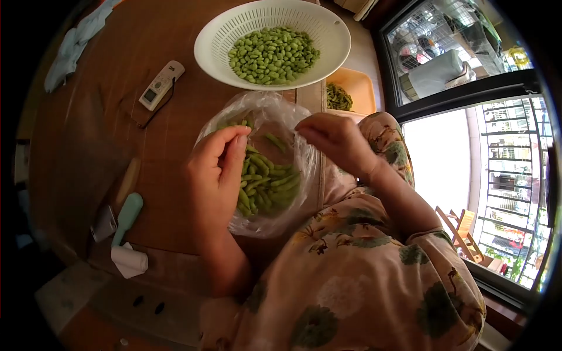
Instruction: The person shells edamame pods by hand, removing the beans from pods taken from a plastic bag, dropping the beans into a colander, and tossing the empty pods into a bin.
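Note:
My left hand (215,175) is over the left side of a clear plastic bag (305,175), thumb and forefinger pressed together. Whatever sits in that pinch, if anything, is too small to make out. My right hand (341,140) hovers by the bag's upper right edge with its fingers curled together; their tips are hidden, so I cannot tell what they hold. Inside the open bag lie several green soybean pods (269,181). Beyond it, a white colander (208,50) contains a heap of shelled green beans (274,55).
An orange bin (360,88) with green pod shells stands below the table's right edge. On the wooden table (158,128) lie a white remote control (161,85), a mint-green handled object (129,212) and a white roll (130,260). A pale cloth (73,50) is at the far left.

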Demonstrator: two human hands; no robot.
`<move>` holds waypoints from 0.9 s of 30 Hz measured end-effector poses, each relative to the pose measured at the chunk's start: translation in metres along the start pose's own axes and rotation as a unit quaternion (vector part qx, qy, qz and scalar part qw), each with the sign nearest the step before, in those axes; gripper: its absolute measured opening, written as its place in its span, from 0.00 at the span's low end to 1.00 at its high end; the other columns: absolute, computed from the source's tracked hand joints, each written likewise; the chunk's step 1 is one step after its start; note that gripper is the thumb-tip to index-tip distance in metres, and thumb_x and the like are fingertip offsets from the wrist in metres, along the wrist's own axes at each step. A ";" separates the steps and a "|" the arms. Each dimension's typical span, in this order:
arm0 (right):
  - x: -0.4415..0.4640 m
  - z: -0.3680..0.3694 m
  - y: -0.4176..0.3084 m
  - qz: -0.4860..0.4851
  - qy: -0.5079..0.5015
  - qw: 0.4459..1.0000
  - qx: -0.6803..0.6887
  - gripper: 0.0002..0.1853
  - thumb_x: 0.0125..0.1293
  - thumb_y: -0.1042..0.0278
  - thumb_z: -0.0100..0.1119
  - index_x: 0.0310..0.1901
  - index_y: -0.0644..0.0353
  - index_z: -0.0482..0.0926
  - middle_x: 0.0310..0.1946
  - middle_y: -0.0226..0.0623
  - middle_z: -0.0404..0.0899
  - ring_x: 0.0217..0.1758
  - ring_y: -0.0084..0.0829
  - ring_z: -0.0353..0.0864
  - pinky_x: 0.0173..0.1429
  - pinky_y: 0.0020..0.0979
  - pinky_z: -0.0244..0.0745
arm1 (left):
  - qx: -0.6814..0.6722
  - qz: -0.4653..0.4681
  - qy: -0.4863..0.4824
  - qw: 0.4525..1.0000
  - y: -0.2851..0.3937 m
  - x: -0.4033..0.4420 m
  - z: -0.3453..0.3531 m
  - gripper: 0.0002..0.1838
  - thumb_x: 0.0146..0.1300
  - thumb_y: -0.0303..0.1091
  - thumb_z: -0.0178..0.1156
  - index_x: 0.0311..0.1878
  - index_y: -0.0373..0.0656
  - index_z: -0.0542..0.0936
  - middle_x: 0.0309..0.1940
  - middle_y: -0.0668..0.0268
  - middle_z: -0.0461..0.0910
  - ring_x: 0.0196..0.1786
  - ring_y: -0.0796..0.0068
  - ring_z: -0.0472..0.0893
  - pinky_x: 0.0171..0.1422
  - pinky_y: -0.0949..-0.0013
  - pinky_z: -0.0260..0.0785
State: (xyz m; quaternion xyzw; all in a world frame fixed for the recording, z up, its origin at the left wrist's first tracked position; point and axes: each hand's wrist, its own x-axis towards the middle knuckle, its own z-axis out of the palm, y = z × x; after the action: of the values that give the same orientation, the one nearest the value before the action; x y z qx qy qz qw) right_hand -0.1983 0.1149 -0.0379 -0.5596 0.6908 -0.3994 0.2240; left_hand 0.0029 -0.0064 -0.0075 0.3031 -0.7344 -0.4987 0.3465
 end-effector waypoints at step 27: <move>0.011 0.019 -0.051 0.148 -0.057 0.897 0.412 0.08 0.71 0.67 0.57 0.42 0.63 0.79 0.27 0.24 0.75 0.28 0.13 0.70 0.30 0.17 0.64 | -0.019 0.025 -0.080 0.996 0.008 0.000 0.008 0.10 0.66 0.29 0.60 0.46 0.32 0.80 0.37 0.57 0.82 0.36 0.69 0.81 0.40 0.70 0.72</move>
State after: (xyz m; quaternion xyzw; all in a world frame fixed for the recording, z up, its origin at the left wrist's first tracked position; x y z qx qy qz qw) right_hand -0.1567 0.0959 -0.0066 -0.3306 0.5255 -0.5780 0.5296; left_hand -0.0045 0.0010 -0.0022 0.2367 -0.7574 -0.5268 0.3046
